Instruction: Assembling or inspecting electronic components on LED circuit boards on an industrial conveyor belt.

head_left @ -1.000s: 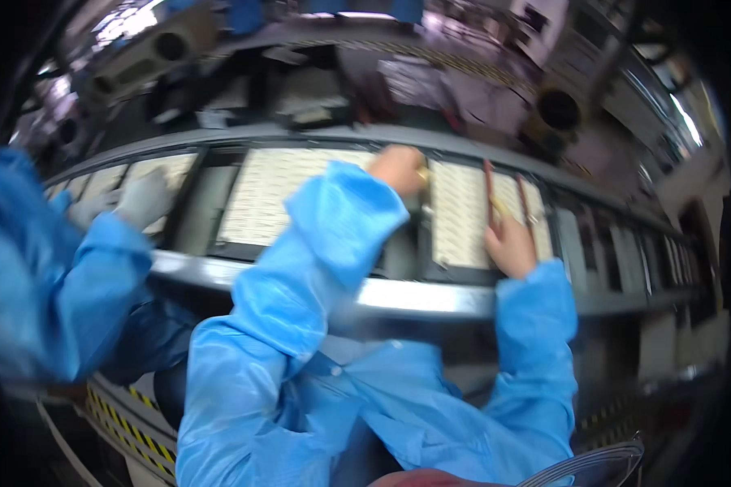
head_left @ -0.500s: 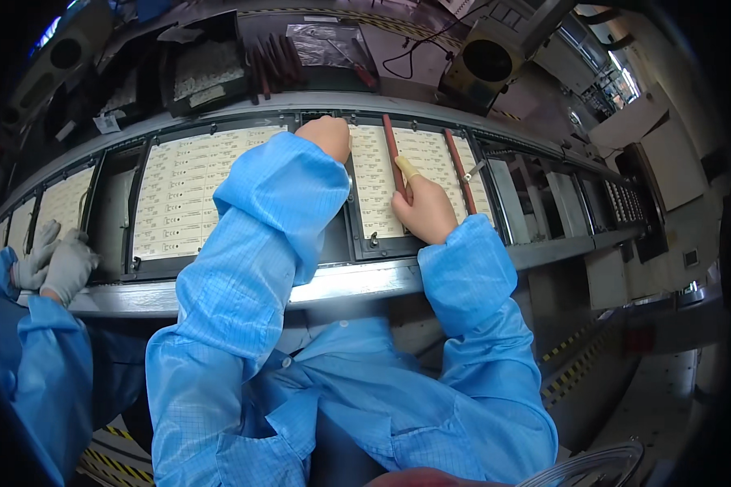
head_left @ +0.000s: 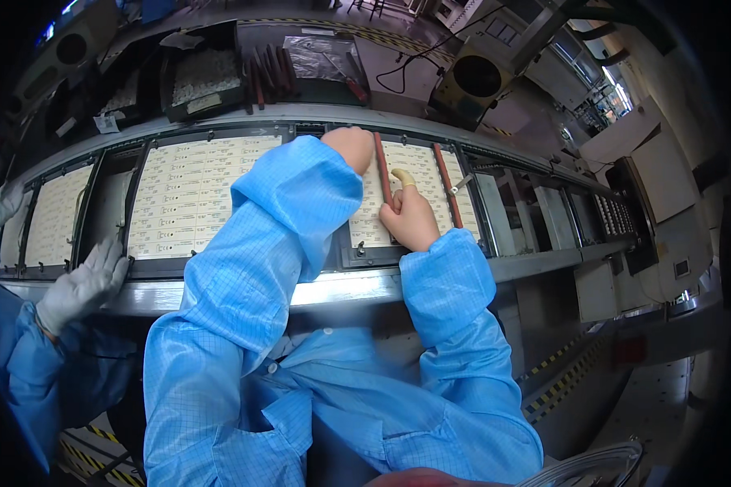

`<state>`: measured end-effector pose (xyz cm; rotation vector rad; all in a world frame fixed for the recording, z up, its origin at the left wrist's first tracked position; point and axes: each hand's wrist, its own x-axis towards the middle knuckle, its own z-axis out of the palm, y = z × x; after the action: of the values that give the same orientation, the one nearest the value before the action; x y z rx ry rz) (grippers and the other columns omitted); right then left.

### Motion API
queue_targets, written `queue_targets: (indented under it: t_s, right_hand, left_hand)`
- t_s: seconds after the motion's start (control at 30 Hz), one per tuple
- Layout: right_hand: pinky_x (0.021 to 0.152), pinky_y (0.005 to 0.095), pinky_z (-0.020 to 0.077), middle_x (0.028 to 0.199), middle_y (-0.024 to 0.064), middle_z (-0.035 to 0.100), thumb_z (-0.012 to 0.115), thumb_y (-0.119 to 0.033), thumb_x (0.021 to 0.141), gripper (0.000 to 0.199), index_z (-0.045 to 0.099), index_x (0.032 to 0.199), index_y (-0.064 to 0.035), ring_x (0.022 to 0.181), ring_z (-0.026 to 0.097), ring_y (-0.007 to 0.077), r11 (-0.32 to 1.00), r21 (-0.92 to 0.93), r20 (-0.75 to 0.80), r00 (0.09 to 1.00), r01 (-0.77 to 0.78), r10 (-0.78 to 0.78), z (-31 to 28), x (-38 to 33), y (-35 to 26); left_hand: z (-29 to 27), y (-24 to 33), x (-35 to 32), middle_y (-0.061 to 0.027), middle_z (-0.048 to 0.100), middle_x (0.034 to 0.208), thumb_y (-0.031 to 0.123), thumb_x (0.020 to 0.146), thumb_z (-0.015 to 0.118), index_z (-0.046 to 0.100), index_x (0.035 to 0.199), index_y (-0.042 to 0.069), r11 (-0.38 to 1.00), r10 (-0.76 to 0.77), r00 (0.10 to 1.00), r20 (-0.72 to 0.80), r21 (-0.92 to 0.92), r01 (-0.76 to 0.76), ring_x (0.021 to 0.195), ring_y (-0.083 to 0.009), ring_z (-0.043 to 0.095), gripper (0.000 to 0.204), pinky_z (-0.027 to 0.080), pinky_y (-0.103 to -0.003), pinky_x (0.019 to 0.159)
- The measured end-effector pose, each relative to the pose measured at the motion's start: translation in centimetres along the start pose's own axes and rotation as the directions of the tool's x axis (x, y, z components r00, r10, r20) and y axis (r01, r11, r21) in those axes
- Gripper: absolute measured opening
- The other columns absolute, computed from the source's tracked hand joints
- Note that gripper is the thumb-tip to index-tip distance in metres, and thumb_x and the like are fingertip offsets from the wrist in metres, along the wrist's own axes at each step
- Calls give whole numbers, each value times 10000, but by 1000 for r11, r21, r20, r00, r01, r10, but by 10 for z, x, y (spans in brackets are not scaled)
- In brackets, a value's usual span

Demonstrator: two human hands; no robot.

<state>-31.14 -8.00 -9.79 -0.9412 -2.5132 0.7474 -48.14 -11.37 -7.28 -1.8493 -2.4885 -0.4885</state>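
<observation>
A framed panel of cream printed boards (head_left: 418,158) lies in front of me, with two dark red strips across it. At the far end of the nearer-left red strip (head_left: 382,166) is my left hand (head_left: 349,148), its back toward me and its fingers hidden. My right hand (head_left: 414,217) is closed around the lower part of that strip, thumb and fingers at its sides. A yellowish finger cot (head_left: 402,176) covers one fingertip of this hand. The second red strip (head_left: 447,185) lies to the right, next to a small metal clip (head_left: 461,185).
More framed panels (head_left: 207,195) line the metal-edged conveyor (head_left: 341,290) to the left. At the left, a co-worker's white-gloved hands (head_left: 85,284) reach over it. Behind stand a bin of small pale parts (head_left: 207,77), more red strips (head_left: 272,69) and a yellowish fan unit (head_left: 473,77).
My left hand has moved right, up against the strip's far end. My right hand stays on the strip. The co-worker's gloved hands have moved apart. The whole view has shifted slightly.
</observation>
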Motion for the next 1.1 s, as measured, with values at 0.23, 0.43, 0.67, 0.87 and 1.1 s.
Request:
queue_targets:
  t_s: [0.23,0.43,0.67,0.87,1.1]
  right_hand:
    - [729,411,477,889,227,620,601,-183,731,563,389,1233,-44,834,610,369,997,-32,23,997,-72,73,4,4,0]
    - [726,403,479,860,231,614,575,-171,775,463,445,1195,-22,810,608,355,997,-34,58,996,-70,72,-1,-3,-17]
    - [742,399,410,928,155,496,595,-156,787,411,482,1157,-17,894,504,298,920,-304,-182,933,247,-311,24,-38,-72]
    - [769,395,350,968,126,453,505,-44,761,360,518,1121,-24,940,437,278,868,-470,-79,972,159,-221,48,-29,-85]
    - [814,433,347,1042,135,456,667,-129,690,520,499,1176,-59,1003,433,302,781,-608,-323,943,-142,-79,64,-9,-18]
  left_hand:
    - [7,26,-7,-197,619,909,109,773,547,590,910,1,972,235,968,88,13,-237,849,-342,616,180,505,-405,735]
    - [-52,-8,-69,-178,568,1037,133,791,583,558,1080,42,968,176,981,81,-194,-158,961,-336,552,304,454,-399,816]
    - [-96,-174,-217,-107,601,958,123,841,581,585,1046,29,970,-230,888,-397,-168,176,784,-195,549,225,441,-272,692]
    - [-105,-262,-265,-204,616,978,218,865,519,589,1029,-15,804,-543,752,-373,26,593,901,-327,594,293,448,-386,760]
    - [-47,-317,-241,-299,570,942,210,842,416,581,950,-74,711,-701,709,-74,-3,703,919,-444,530,346,412,-458,763]
